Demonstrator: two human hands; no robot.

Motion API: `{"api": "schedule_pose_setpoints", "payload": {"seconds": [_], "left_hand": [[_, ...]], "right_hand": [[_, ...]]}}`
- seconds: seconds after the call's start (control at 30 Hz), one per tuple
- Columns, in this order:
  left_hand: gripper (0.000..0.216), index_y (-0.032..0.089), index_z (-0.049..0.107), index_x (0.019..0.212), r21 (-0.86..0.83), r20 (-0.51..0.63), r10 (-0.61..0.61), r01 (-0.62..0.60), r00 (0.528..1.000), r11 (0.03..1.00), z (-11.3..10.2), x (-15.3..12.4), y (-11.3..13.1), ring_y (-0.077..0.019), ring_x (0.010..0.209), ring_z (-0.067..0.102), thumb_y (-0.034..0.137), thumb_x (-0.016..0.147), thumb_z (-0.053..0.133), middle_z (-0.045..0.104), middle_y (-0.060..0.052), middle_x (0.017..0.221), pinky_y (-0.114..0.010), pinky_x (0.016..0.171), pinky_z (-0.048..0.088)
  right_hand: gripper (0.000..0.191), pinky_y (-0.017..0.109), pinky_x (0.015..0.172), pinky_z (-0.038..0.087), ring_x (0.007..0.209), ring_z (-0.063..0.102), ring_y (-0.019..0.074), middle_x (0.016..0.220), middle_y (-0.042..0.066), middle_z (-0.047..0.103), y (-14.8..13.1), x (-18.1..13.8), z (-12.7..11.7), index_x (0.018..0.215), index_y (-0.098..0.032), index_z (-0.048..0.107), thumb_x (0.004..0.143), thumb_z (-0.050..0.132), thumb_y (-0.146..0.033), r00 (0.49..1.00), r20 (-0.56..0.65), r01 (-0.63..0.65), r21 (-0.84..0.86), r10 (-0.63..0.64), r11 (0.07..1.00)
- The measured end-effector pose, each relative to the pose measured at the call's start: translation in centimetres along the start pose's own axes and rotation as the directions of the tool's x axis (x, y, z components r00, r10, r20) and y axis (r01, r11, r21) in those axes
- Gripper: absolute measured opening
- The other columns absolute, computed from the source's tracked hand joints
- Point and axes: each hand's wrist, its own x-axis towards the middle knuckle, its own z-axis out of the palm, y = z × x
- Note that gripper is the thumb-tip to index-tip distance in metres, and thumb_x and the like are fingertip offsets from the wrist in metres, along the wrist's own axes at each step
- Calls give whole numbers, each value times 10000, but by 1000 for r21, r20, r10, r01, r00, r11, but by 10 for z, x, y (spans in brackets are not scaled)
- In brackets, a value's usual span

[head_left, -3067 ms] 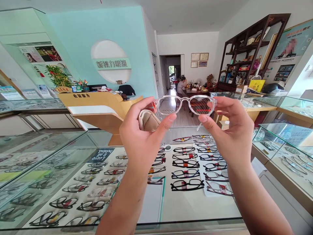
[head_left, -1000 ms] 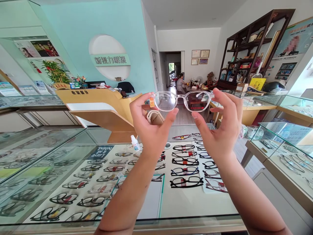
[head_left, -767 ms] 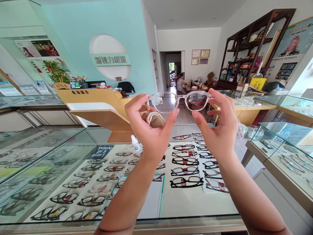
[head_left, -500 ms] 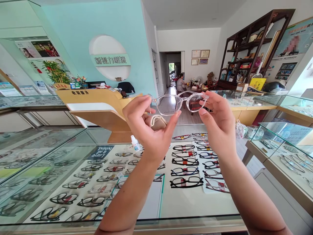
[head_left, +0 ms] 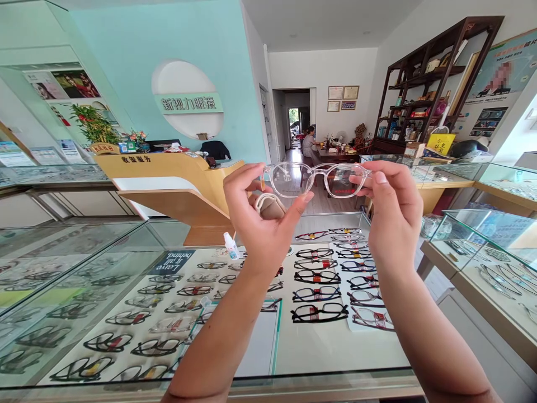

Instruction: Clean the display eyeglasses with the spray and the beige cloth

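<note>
A pair of clear-framed eyeglasses (head_left: 318, 169) is held up in front of me, above the glass counter. My left hand (head_left: 262, 218) grips its left end, with the thumb near the lower rim of the lens. A folded beige cloth (head_left: 271, 206) is tucked in the same palm. My right hand (head_left: 394, 207) pinches the right end near the hinge, and some of its fingers show behind the right lens. Below, a small white bottle (head_left: 231, 246) stands on the counter, left of my left wrist.
The glass display counter (head_left: 335, 352) holds rows of eyeglasses, including black frames (head_left: 319, 312). A wooden reception desk (head_left: 168, 173) stands behind to the left. Another glass case (head_left: 490, 252) is at the right. A person (head_left: 310, 146) sits at a far table.
My right hand has moved right and turned, now pinching the outer end of the eyeglasses. The glasses have shifted slightly right and face me more squarely. My left hand moved slightly right with them.
</note>
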Motion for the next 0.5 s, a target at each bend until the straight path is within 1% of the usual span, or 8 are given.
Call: {"api": "schedule_pose_setpoints", "payload": {"seconds": [0.07,0.13,0.27,0.37,0.5], "left_hand": [[793,273,570,1355,-24,20,-8,8,1000,1000,0,1,1,-292,1189,664,657,762,930,629,-113,1343,-449,933,602],[782,279,565,1363,-64,47,-18,21,999,998,1,1,1,-291,1207,662,631,771,936,627,-110,1346,-445,943,601],[764,294,558,1362,-104,68,-44,51,997,993,2,0,1,-288,1209,666,603,779,941,631,-113,1366,-439,932,610],[739,293,565,1358,-111,63,-47,54,997,992,3,-1,2,-280,1200,670,583,790,941,640,-110,1373,-438,940,610],[722,292,562,1366,-87,75,-55,62,996,994,2,-1,4,-279,1181,683,583,813,923,649,-107,1371,-452,952,609]], "right_hand": [[241,435,889,628,1124,762,253,1204,86,769,2,1,-1,1196,-307,711,1125,520,-436,1000,3,-8,17,8,1000],[209,441,909,625,1134,761,255,1192,82,772,3,2,-2,1164,-304,712,1118,543,-419,999,4,-37,70,37,997],[146,441,916,621,1088,771,249,1126,67,786,0,4,-1,1068,-292,730,1088,609,-371,996,-13,-84,193,89,978],[142,442,904,627,1035,777,240,1099,62,789,-3,5,-1,1049,-289,724,1087,607,-359,996,-8,-82,215,85,973],[142,456,926,632,984,782,228,1137,67,793,-6,5,-2,1070,-285,710,1098,594,-362,997,20,-82,229,80,970]]}}
